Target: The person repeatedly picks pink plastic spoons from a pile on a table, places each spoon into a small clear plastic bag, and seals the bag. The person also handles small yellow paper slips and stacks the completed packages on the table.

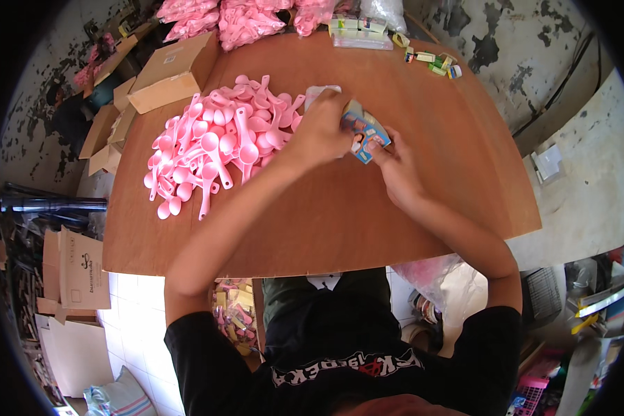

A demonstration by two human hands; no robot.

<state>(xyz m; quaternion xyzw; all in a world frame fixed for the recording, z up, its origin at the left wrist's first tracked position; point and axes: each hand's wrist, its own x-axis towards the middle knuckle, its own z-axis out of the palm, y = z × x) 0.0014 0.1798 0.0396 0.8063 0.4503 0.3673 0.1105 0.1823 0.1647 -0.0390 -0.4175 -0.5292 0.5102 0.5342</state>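
Note:
Over the middle of the brown table (437, 201), both my hands hold a small blue printed cardboard piece (367, 135) with a pale yellowish upper side. My left hand (322, 132) has its fingers closed on the left end, partly hidden behind the hand. My right hand (399, 166) pinches the lower right part between thumb and fingers. A whitish, see-through plastic piece (317, 93) shows just behind my left hand; whether the hand touches it, I cannot tell. To the left of my left hand spreads a heap of pink plastic spoons (218, 135).
A brown cardboard box (173, 69) stands at the table's far left. Bags of pink items (249, 24) line the back edge, beside a clear-wrapped stack (360, 35). Several small green, yellow and white pieces (433, 62) lie far right. An open carton (83, 270) sits on the left.

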